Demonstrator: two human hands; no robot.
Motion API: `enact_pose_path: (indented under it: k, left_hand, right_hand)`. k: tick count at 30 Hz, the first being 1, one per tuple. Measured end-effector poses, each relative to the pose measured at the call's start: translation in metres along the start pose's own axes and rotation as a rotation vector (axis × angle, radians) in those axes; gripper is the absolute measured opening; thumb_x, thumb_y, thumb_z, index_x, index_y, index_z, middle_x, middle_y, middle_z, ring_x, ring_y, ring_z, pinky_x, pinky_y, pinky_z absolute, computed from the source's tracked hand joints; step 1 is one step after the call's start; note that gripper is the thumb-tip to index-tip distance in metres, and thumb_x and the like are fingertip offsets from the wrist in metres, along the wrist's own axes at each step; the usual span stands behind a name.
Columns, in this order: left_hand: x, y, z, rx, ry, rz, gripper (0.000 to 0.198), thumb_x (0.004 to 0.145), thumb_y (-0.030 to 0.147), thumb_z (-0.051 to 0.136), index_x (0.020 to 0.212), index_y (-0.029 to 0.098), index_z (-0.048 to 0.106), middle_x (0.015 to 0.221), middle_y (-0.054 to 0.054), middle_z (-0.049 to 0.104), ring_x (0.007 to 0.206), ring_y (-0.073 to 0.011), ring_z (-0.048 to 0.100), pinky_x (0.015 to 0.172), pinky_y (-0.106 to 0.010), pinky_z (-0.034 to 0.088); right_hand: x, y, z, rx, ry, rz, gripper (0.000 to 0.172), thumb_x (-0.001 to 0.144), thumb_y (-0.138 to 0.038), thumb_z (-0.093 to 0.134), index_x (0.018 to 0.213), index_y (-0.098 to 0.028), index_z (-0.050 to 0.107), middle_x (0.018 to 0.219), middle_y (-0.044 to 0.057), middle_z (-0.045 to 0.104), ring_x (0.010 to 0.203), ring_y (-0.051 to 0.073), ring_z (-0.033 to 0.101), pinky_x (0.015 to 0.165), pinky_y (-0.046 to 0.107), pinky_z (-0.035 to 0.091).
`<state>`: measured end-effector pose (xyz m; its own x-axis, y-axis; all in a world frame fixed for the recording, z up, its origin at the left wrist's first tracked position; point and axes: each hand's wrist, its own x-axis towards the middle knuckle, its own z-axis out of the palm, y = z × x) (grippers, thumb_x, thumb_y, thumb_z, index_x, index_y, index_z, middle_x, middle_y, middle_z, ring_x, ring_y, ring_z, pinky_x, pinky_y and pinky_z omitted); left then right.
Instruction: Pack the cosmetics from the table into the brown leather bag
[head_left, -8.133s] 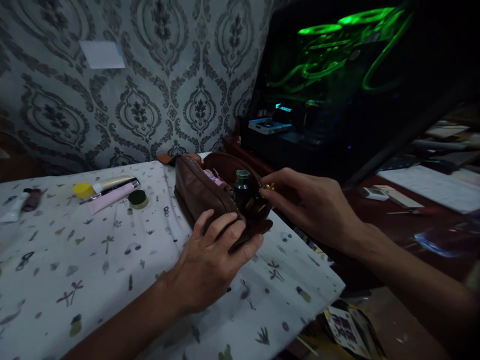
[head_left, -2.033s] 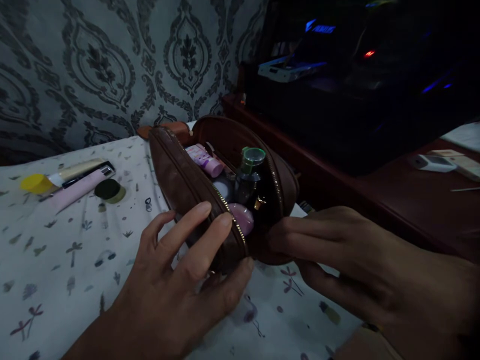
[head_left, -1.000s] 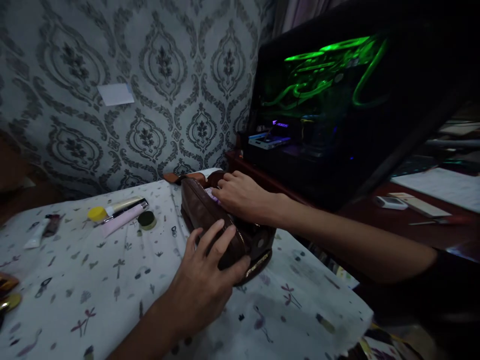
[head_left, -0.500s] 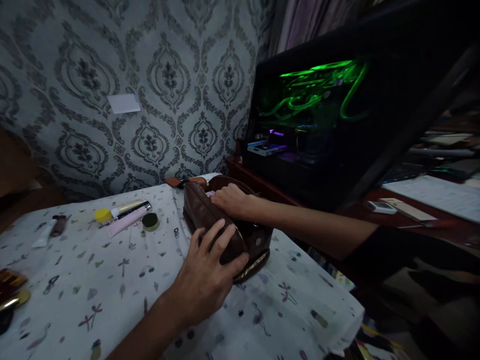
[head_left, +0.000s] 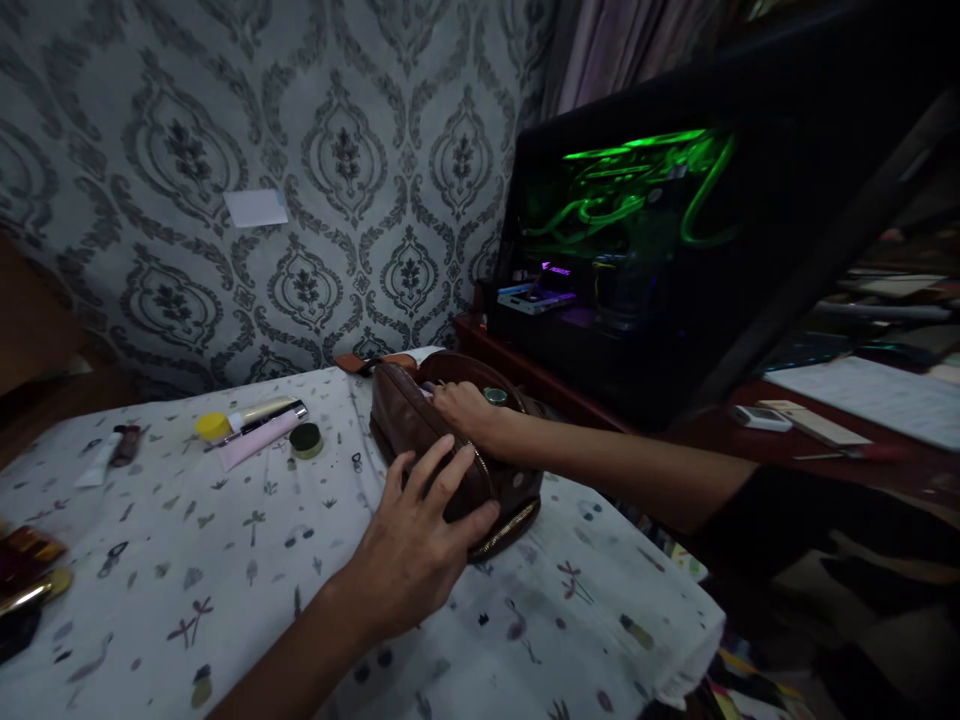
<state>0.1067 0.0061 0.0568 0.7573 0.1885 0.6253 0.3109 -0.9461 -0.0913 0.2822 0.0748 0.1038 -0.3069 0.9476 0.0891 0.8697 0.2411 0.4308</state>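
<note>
A brown leather bag (head_left: 409,410) with a gold zipper lies unzipped on the patterned cloth (head_left: 247,620). My left hand (head_left: 420,530) rests against its near side, fingers spread over the leather. My right hand (head_left: 469,412) reaches into the opening, fingers curled. Something small and pale shows at those fingertips, too hidden to name. Beside my right wrist, a round greenish thing (head_left: 495,396) shows in the bag. Left of the bag are a dark round jar (head_left: 306,440), a pink tube (head_left: 259,440) and a cream tube with a yellow cap (head_left: 212,427).
At far left lie a white tube (head_left: 97,465) and some dark and gold items (head_left: 34,580). A computer case (head_left: 622,230) with green lights stands behind to the right. Papers (head_left: 877,395) and a small white device (head_left: 761,418) lie on the reddish desk.
My right hand has shifted slightly to the right and down in the bag, and the round greenish thing now shows beside the wrist. My left hand stays on the bag.
</note>
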Motion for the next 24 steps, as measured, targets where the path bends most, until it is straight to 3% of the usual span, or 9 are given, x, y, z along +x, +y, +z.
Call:
enact_pose_path:
  k: [4, 6, 9, 11, 15, 19, 24]
  left_hand:
    - [-0.001, -0.001, 0.000, 0.005, -0.006, 0.008, 0.044, 0.084, 0.011, 0.058, 0.126, 0.024, 0.061, 0.149, -0.019, 0.042, 0.144, -0.0390, 0.030, 0.102, -0.062, 0.038]
    - [-0.001, -0.001, -0.001, 0.010, -0.014, 0.008, 0.044, 0.084, 0.010, 0.058, 0.126, 0.024, 0.060, 0.149, -0.018, 0.042, 0.144, -0.0387, 0.030, 0.103, -0.062, 0.038]
    - [0.000, -0.001, -0.002, 0.020, -0.023, 0.009, 0.043, 0.085, 0.011, 0.058, 0.126, 0.024, 0.060, 0.148, -0.018, 0.043, 0.143, -0.0383, 0.031, 0.103, -0.061, 0.037]
    - [0.001, -0.001, -0.002, 0.026, -0.009, 0.011, 0.043, 0.086, 0.011, 0.058, 0.127, 0.024, 0.060, 0.146, -0.017, 0.045, 0.142, -0.0380, 0.032, 0.104, -0.060, 0.037]
    - [0.003, -0.001, -0.001, 0.037, 0.004, 0.014, 0.047, 0.085, 0.010, 0.057, 0.131, 0.023, 0.058, 0.144, -0.018, 0.046, 0.140, -0.0385, 0.035, 0.103, -0.061, 0.038]
    - [0.004, 0.000, -0.001, 0.039, -0.015, 0.011, 0.048, 0.086, 0.010, 0.057, 0.132, 0.022, 0.057, 0.145, -0.019, 0.043, 0.140, -0.0399, 0.034, 0.102, -0.063, 0.039]
    - [0.004, 0.002, -0.002, 0.051, -0.026, 0.001, 0.047, 0.086, 0.009, 0.056, 0.131, 0.022, 0.058, 0.145, -0.020, 0.044, 0.140, -0.0401, 0.034, 0.102, -0.063, 0.039]
  right_hand:
    - [-0.034, 0.006, 0.013, -0.121, 0.141, -0.169, 0.046, 0.092, -0.015, 0.047, 0.136, -0.005, 0.055, 0.140, 0.023, 0.056, 0.113, 0.028, 0.062, 0.091, 0.038, 0.048]
    - [-0.049, 0.009, 0.015, -0.167, 0.214, -0.265, 0.050, 0.092, -0.018, 0.047, 0.139, -0.002, 0.051, 0.144, 0.025, 0.051, 0.114, 0.031, 0.059, 0.093, 0.042, 0.047]
    - [-0.057, 0.011, 0.008, -0.104, 0.143, -0.306, 0.045, 0.088, -0.013, 0.050, 0.131, -0.003, 0.057, 0.135, 0.025, 0.056, 0.106, 0.029, 0.060, 0.089, 0.041, 0.049]
    - [-0.056, 0.013, -0.001, -0.054, 0.093, -0.357, 0.041, 0.086, -0.011, 0.052, 0.126, -0.004, 0.061, 0.127, 0.023, 0.059, 0.105, 0.028, 0.061, 0.091, 0.040, 0.049]
    - [-0.053, 0.017, -0.012, -0.056, 0.122, -0.466, 0.035, 0.093, -0.012, 0.046, 0.124, -0.004, 0.061, 0.123, 0.022, 0.060, 0.107, 0.028, 0.059, 0.093, 0.042, 0.047]
    - [-0.046, 0.025, -0.010, -0.064, 0.100, -0.494, 0.029, 0.098, -0.013, 0.039, 0.112, -0.008, 0.065, 0.119, 0.018, 0.061, 0.099, 0.024, 0.060, 0.083, 0.039, 0.048]
    - [-0.028, 0.038, -0.004, -0.069, 0.068, -0.537, 0.029, 0.100, -0.013, 0.037, 0.104, -0.010, 0.066, 0.117, 0.015, 0.060, 0.107, 0.024, 0.057, 0.092, 0.039, 0.045]
